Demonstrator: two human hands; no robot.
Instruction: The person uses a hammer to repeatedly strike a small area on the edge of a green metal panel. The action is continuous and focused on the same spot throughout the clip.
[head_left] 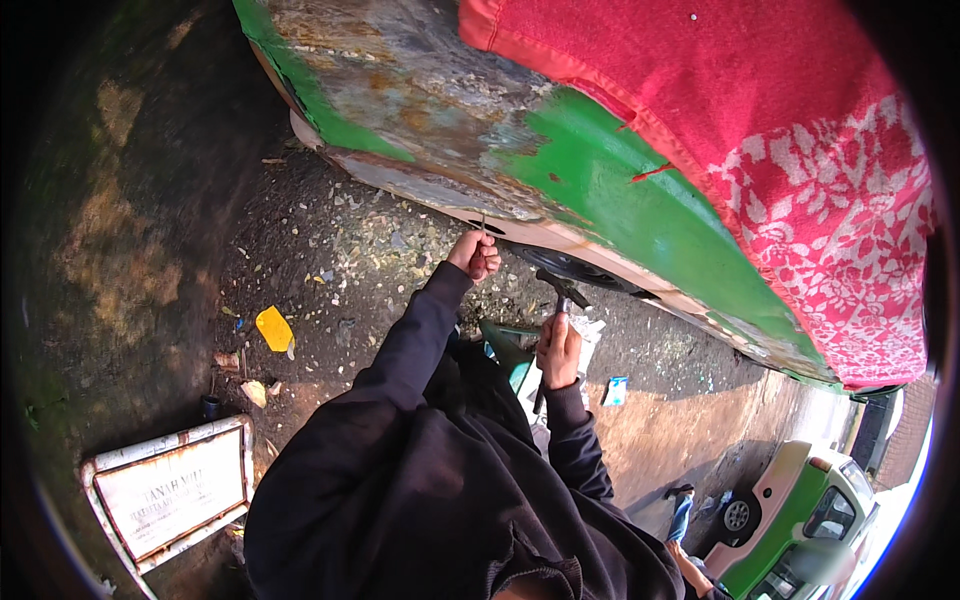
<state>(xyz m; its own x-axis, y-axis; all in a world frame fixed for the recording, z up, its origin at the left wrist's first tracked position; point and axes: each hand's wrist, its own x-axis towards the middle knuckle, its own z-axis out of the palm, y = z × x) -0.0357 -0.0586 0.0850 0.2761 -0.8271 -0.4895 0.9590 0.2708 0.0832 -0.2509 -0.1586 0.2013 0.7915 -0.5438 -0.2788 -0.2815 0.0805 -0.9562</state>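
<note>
A worn car body [590, 165] with green paint, rust and bare patches spans the top of the head view, a red cloth with white floral pattern [690, 70] draped over it. My left hand [476, 255] is closed on a thin metal tool [483, 225], held against the pale lower edge of the body beside a dark opening. Below and right of it, my right hand [558, 350] is closed round the handle of a hammer [562, 287], its head just under the bodywork, near a tyre. What the tool's tip touches is too small to tell.
A white rusty sign [175, 500] leans at lower left. A yellow scrap [273, 328] and small debris lie on the ground [350, 250]. A green object [505, 345] is beneath me. At lower right are another person's legs [680, 520] and a green-and-white vehicle [765, 550].
</note>
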